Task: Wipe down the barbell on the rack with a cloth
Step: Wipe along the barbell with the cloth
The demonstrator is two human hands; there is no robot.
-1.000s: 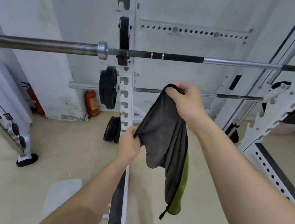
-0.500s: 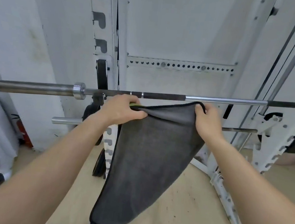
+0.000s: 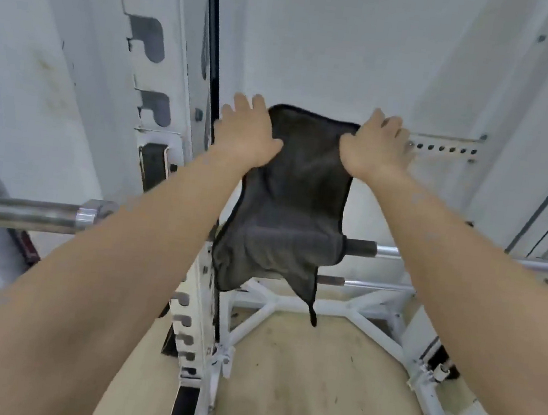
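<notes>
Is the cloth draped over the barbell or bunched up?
Draped and spread: the dark cloth hangs over the barbell, both hands holding its upper edge apart, lower edge dangling below.

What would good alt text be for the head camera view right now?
Two bare hands, left hand and right hand, stretch a dark grey cloth that is draped over a steel barbell resting on a white rack. Below is a tan floor.
</notes>
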